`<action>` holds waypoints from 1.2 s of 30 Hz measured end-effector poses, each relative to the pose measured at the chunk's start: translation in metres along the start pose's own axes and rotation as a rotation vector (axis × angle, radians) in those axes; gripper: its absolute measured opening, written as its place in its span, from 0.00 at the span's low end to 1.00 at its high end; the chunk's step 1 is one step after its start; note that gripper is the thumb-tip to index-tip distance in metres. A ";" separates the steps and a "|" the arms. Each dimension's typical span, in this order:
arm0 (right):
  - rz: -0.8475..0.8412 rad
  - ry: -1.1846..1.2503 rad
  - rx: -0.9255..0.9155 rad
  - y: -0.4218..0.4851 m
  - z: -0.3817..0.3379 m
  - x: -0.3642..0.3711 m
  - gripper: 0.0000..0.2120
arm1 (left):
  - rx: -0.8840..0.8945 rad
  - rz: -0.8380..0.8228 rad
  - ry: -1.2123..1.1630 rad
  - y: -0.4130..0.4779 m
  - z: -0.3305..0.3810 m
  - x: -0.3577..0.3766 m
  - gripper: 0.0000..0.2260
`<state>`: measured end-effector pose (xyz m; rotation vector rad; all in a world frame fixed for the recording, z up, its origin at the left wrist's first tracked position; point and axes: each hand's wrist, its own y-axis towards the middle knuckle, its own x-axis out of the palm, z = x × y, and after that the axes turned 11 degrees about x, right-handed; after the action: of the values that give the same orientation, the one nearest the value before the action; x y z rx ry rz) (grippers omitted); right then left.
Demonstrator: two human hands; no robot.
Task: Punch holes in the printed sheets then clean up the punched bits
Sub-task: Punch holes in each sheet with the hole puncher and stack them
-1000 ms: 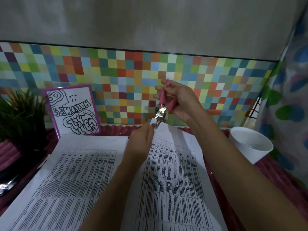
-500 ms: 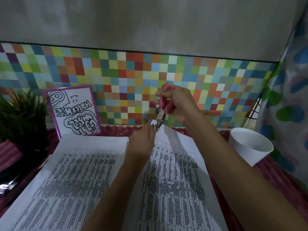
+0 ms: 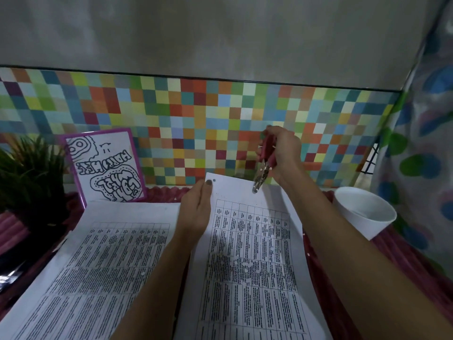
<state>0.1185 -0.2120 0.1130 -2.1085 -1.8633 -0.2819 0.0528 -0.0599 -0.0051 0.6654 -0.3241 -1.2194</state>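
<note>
Right hand [image 3: 282, 153] is clamped round the pink-handled punch [image 3: 263, 171], its metal nose at the sheet's [image 3: 245, 278] far edge. Left hand [image 3: 198, 204] pinches that sheet's far left corner beside one hole [image 3: 214, 180]. Risk: the thin paper may flex and misplace the hole. Tiny white bits [image 3: 245, 265] lie loose on the print and could scatter across the ribbed counter [image 3: 166, 193].

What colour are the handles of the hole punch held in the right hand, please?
Pink handles on the hole punch, with a silver metal head; the head view shows it best.
</note>
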 end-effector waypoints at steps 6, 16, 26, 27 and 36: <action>0.021 0.029 -0.047 0.001 0.001 0.000 0.06 | 0.011 0.010 0.012 0.000 -0.002 0.001 0.16; 0.013 -0.021 -0.056 0.001 0.000 0.001 0.08 | 0.017 0.012 0.001 -0.001 0.003 0.001 0.16; 0.018 -0.002 -0.086 0.000 0.004 0.002 0.09 | 0.043 -0.006 0.012 0.000 -0.002 -0.002 0.16; 0.027 0.015 -0.102 -0.001 0.005 0.002 0.09 | 0.043 -0.008 0.021 0.000 -0.001 -0.003 0.17; 0.061 -0.073 -0.244 -0.002 0.020 0.013 0.09 | 0.375 -0.042 0.606 0.001 0.016 0.008 0.19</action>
<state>0.1167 -0.1927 0.0993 -2.3607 -1.8837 -0.4430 0.0473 -0.0721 0.0072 1.3305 -0.0254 -0.9449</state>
